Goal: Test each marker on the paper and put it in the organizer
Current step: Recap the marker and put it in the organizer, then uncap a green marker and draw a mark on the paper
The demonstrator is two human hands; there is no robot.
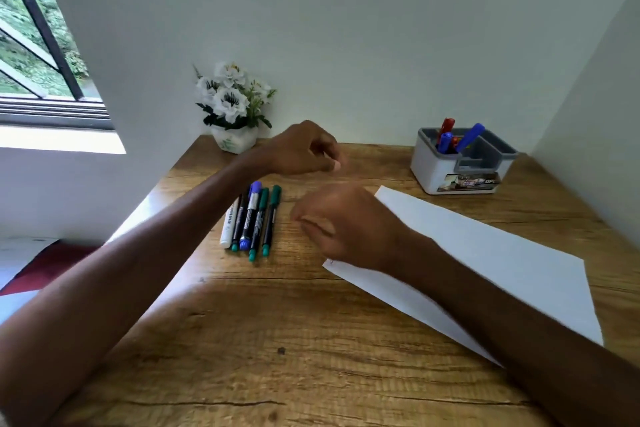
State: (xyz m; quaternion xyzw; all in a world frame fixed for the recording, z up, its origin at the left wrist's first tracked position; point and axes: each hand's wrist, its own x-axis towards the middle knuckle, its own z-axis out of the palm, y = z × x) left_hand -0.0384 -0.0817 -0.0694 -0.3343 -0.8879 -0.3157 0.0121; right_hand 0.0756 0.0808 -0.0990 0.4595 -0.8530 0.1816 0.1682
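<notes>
From the head camera, the sheet of paper (502, 260) lies slantwise on the wooden table (277, 322), within easy reach for test strokes. It looks almost blank.

Just left of the paper, five markers (251, 218) lie side by side in a neat row: a white one, a dark one, a blue one and two green ones. They are probably the untested lot, kept apart from the finished ones. Beyond the paper's far corner stands the grey-and-white organizer (429, 163). Red and blue markers already stand in its rear left compartment, so the task looks partly done.

The left hand (304, 149) hangs above the table beyond the row, fingers curled in, with nothing visible inside them. The right hand (343, 222) is over the paper's left edge, just beside the row. It is blurred, its fingers seem loosely bent, and I cannot tell if it pinches anything.

A pot of white flowers (232, 107) stands against the wall, well beyond the paper and to its left.
</notes>
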